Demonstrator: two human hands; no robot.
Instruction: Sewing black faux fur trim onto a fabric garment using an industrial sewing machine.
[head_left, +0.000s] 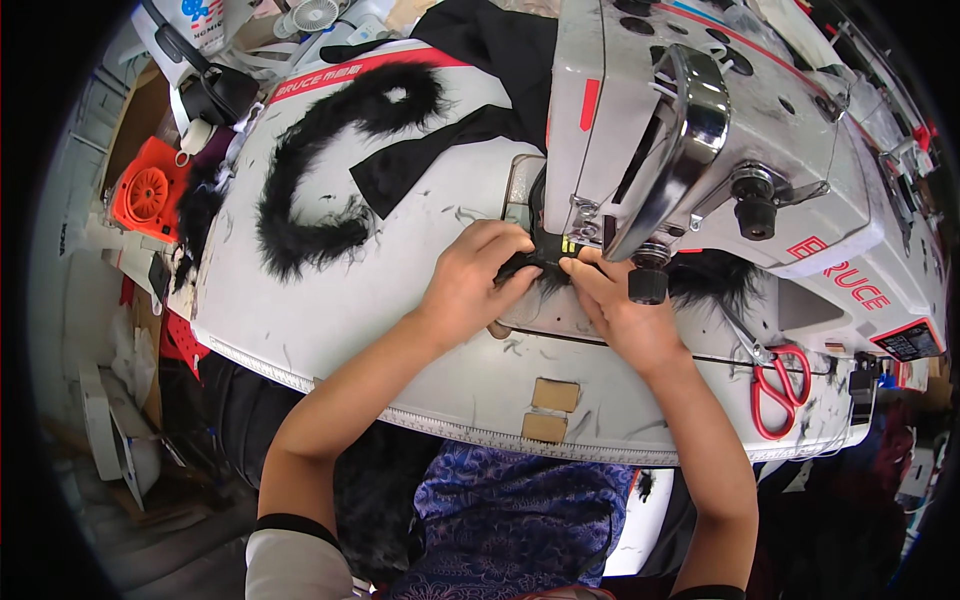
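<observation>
At the needle area of a white sewing machine [810, 120], both my hands work on a piece of black fabric with fur along it [551, 277]. My left hand [466, 278] is just left of the presser foot, thumb and fingertips pinching the fabric's edge. On the other side, my right hand [628, 308] is closed, its fingertips pressing the fabric close to the foot; the machine's head hides part of them. More black fur [712, 280] lies beyond my right hand, under the machine's arm. The needle tip cannot be made out.
A curved black fur strip [282, 205] and a flat black fabric band [405, 168] lie on the white table [345, 345]. Red-handled scissors [757, 385] rest at the right. An orange fan-like object [147, 190] stands off the left edge. A ruler tape [440, 428] follows the front edge.
</observation>
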